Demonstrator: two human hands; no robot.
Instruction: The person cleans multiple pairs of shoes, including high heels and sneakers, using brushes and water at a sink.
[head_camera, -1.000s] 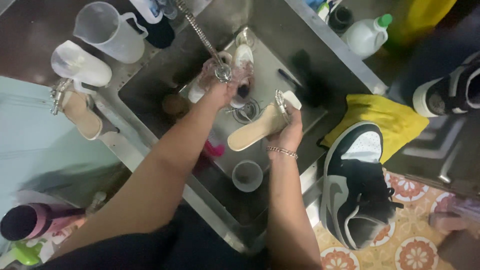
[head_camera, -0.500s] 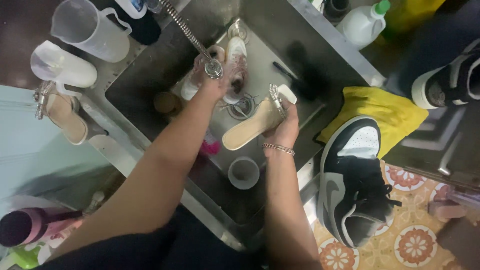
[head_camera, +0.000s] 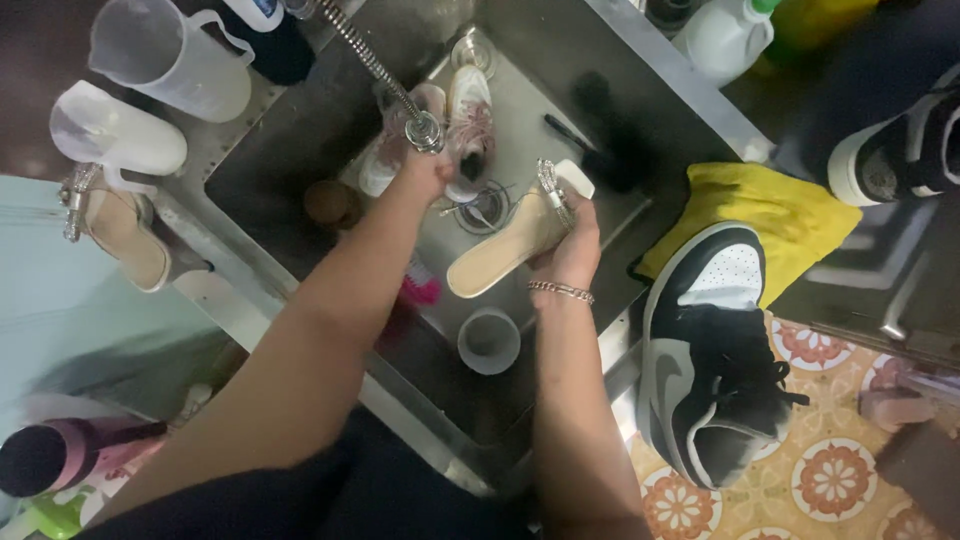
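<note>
Left hand (head_camera: 430, 172) reached faucet head (head_camera: 424, 131) (right hand (head_camera: 572, 232) holds sandal (head_camera: 505, 250)).

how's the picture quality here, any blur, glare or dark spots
Head view: dim and soft overall; left hand at the faucet head is smeared; sandal in the right hand is fairly clear; sink walls fall into shadow; no strong glare.
</note>
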